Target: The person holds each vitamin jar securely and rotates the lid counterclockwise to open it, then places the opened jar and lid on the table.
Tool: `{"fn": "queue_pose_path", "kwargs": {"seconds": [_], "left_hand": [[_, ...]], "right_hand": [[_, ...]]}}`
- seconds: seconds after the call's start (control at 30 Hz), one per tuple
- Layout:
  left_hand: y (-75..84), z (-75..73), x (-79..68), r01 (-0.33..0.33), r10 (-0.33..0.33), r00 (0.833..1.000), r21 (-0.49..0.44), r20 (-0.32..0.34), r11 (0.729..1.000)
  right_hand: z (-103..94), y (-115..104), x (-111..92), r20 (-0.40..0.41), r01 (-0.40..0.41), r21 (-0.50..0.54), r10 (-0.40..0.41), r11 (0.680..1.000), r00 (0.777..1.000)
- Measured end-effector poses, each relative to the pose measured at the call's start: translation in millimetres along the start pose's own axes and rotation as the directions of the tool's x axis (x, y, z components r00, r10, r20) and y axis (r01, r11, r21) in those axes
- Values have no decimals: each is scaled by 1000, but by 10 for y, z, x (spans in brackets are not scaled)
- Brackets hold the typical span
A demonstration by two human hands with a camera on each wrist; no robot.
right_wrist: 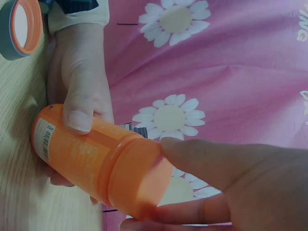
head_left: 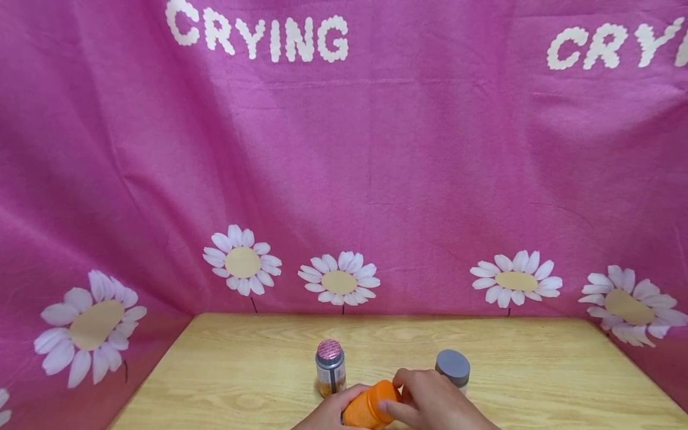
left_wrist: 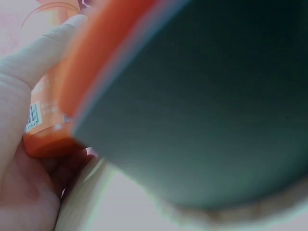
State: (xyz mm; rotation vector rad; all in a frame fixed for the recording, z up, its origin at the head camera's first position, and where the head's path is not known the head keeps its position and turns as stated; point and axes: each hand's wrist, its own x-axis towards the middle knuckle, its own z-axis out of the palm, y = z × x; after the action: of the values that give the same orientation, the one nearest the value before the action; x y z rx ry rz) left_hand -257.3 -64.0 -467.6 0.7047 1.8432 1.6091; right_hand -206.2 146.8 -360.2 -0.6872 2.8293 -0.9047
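Note:
My left hand (head_left: 326,413) grips an orange bottle (right_wrist: 77,154) round its body, the thumb (right_wrist: 80,115) lying along the side near a barcode label. At the bottle's other end, my right hand (head_left: 436,399) pinches the orange cap (right_wrist: 139,178) between thumb and fingers. The cap sits on the bottle, which is held tilted. Just beyond the left hand stands a small bottle (head_left: 331,376) with a pink patterned seal on top and no lid over it. Behind the right hand, a grey-lidded container (head_left: 453,365) is partly hidden.
A loose grey lid with an orange inside (right_wrist: 20,29) is near the left wrist; a grey, orange-edged surface (left_wrist: 192,115) fills much of the left wrist view. The wooden table (head_left: 242,358) meets a pink cloth (head_left: 376,179) with printed daisies behind and at the sides.

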Motion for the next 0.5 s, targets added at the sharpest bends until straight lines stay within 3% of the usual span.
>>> {"fn": "queue_pose_path", "kwargs": {"seconds": [0.23,0.5], "left_hand": [[2,-1,-14,14,-14,1000,1,-14,1000],[37,-6,-21,18,-17,1000,53,-21,998]], "right_hand": [[-37,-24,22,84,-39,77,32,996,996],[-46,-35,15,95,-9,123,-3,992,995]]}}
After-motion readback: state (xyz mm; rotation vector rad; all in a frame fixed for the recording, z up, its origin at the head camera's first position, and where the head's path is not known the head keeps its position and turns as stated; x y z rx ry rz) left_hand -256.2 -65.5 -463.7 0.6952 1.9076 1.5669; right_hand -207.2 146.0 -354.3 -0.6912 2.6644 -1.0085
